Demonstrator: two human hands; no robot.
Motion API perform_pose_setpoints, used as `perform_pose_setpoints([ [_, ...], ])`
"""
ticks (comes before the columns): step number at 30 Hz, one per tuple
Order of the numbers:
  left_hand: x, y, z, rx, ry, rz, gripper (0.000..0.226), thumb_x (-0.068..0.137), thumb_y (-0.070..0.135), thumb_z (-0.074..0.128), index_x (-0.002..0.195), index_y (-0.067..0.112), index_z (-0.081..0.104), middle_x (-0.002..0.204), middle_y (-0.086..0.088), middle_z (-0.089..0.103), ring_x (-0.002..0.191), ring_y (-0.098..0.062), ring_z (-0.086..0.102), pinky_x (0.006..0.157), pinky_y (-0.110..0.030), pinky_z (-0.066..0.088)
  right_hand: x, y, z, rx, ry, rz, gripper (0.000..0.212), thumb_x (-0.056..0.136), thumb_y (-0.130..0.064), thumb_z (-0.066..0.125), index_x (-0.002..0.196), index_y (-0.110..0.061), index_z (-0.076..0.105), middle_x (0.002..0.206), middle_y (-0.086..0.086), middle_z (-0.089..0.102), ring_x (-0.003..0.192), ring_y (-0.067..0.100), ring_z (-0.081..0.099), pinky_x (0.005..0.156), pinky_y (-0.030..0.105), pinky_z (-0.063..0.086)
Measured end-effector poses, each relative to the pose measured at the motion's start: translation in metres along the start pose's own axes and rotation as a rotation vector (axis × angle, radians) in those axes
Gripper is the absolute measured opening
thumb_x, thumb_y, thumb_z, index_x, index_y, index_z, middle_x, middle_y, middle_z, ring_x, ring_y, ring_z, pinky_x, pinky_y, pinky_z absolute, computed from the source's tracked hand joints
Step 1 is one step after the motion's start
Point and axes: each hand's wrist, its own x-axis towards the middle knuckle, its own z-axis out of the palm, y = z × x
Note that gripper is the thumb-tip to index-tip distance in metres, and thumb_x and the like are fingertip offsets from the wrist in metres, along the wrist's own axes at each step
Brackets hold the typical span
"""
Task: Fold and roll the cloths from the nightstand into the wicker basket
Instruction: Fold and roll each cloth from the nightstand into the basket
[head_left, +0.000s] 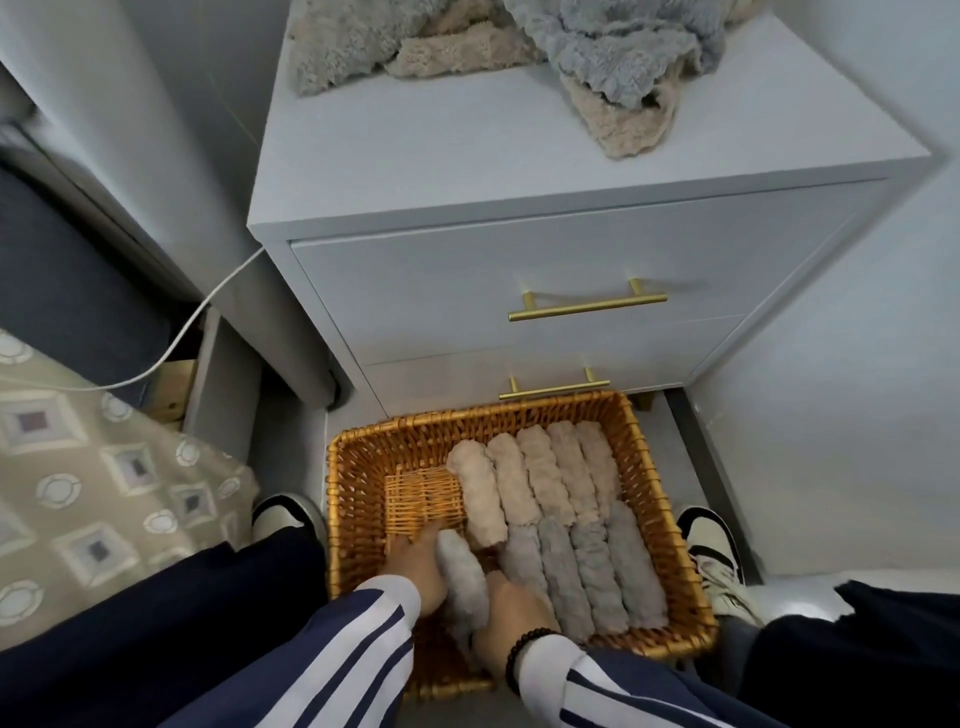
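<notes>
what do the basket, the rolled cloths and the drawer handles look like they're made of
Basket: woven wicker or rattan, judging by its interlaced golden-brown strands with a slight sheen.
Rolled cloths: soft, plush fabric, likely microfibre or terry, with a nubby, fluffy surface, in beige and grey.
Drawer handles: apparently metal with a brushed gold or brass finish, being thin straight bars with a dull shine.

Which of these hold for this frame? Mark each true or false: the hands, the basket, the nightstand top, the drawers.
1. Both hands are down in the wicker basket on one grey roll. True: left hand and right hand hold it between them.
2. The basket sits on the nightstand. False: it is on the floor in front of the nightstand.
3. Unfolded cloths lie on the nightstand top. True.
4. The top drawer is pulled open. False: both drawers look closed.
5. The basket holds only grey rolls. False: beige rolls lie in the far row.
</notes>
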Motion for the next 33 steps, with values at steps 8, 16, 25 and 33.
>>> perform_pose_setpoints([
  [8, 0.026, 0.001, 0.023, -0.484, -0.114, -0.018, 0.045, 0.095, 0.007, 0.043, 0.137, 0.020, 0.047, 0.133, -0.014, 0.055, 0.118, -0.033, 0.055, 0.094, -0.038, 0.048, 0.018, 0.015, 0.009, 0.022, 0.031, 0.057, 0.034, 0.091, -0.029, 0.054, 0.123, -0.018, 0.055, 0.124, 0.006, 0.059, 0.113, 0.025, 0.056, 0.095, 0.033, 0.047],
  [16, 0.066, 0.008, 0.050, -0.660, -0.112, 0.051, 0.046, 0.096, 0.013, 0.049, 0.141, 0.018, 0.048, 0.139, -0.004, 0.053, 0.128, -0.024, 0.048, 0.111, -0.042, 0.038, 0.017, 0.027, 0.009, -0.147, 0.094, 0.000, 0.046, 0.094, -0.045, 0.042, 0.125, -0.012, 0.049, 0.125, 0.008, 0.054, 0.110, 0.027, 0.057, 0.087, 0.034, 0.047],
  [25, 0.078, 0.012, 0.026, -0.721, -0.091, 0.049, 0.019, 0.092, -0.001, 0.054, 0.099, 0.009, 0.068, 0.102, -0.012, 0.067, 0.097, -0.024, 0.061, 0.090, -0.027, 0.046, 0.040, 0.021, -0.012, -0.989, 0.324, -0.682, 0.024, 0.063, -0.041, 0.071, 0.077, -0.022, 0.073, 0.092, 0.002, 0.065, 0.091, 0.025, 0.057, 0.079, 0.035, 0.043],
  [33, 0.089, 0.045, -0.028, -0.625, -0.076, 0.062, 0.063, 0.096, 0.023, 0.054, 0.152, 0.016, 0.025, 0.143, -0.006, 0.042, 0.122, -0.028, 0.049, 0.087, -0.042, 0.054, 0.062, -0.003, -0.015, -1.461, -0.125, -0.869, 0.042, 0.092, -0.034, 0.055, 0.130, -0.016, 0.057, 0.144, 0.013, 0.044, 0.138, 0.034, 0.028, 0.116, 0.046, 0.018],
])
